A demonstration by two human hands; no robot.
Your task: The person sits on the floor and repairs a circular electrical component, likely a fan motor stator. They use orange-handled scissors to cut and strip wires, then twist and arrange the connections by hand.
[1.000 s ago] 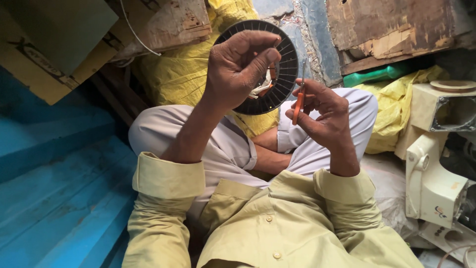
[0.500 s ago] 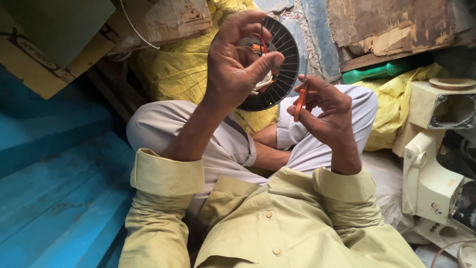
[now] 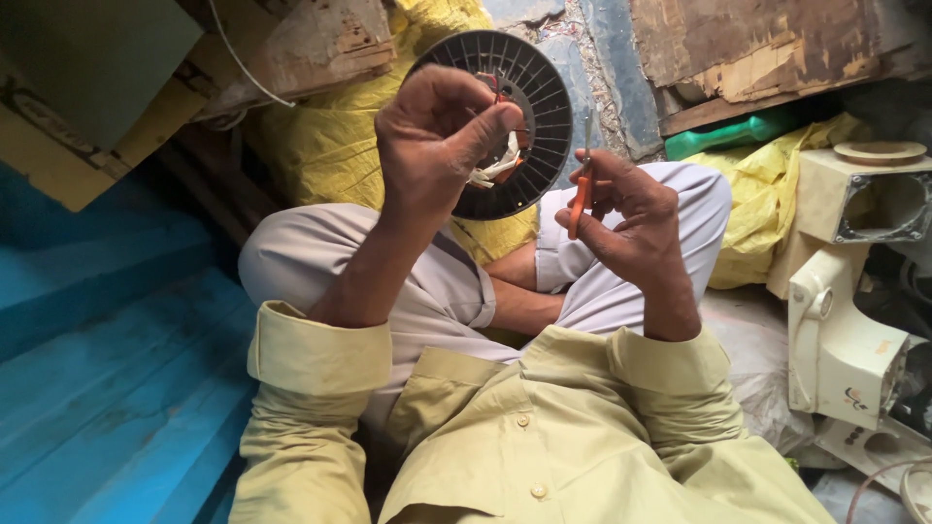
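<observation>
My left hand [image 3: 437, 146] grips a round black ribbed disc [image 3: 529, 92], held up on edge in front of me. At the disc's centre, white and red wire ends [image 3: 497, 167] show under my thumb. My right hand [image 3: 631, 218] holds a small orange-handled tool [image 3: 581, 199] upright just to the right of the disc, its thin metal tip pointing up beside the rim. I sit cross-legged in pale grey trousers and an olive shirt.
A yellow sack [image 3: 330, 136] lies behind the disc, with worn wooden boards [image 3: 757, 49] above. A green object [image 3: 728, 136] and yellow plastic [image 3: 777, 194] lie at the right, next to cream machine housings [image 3: 845, 320]. Blue boards [image 3: 107, 369] run along the left.
The disc has tilted and turned in my left hand, now more face-on. My right hand has lifted the orange tool closer to the disc's rim.
</observation>
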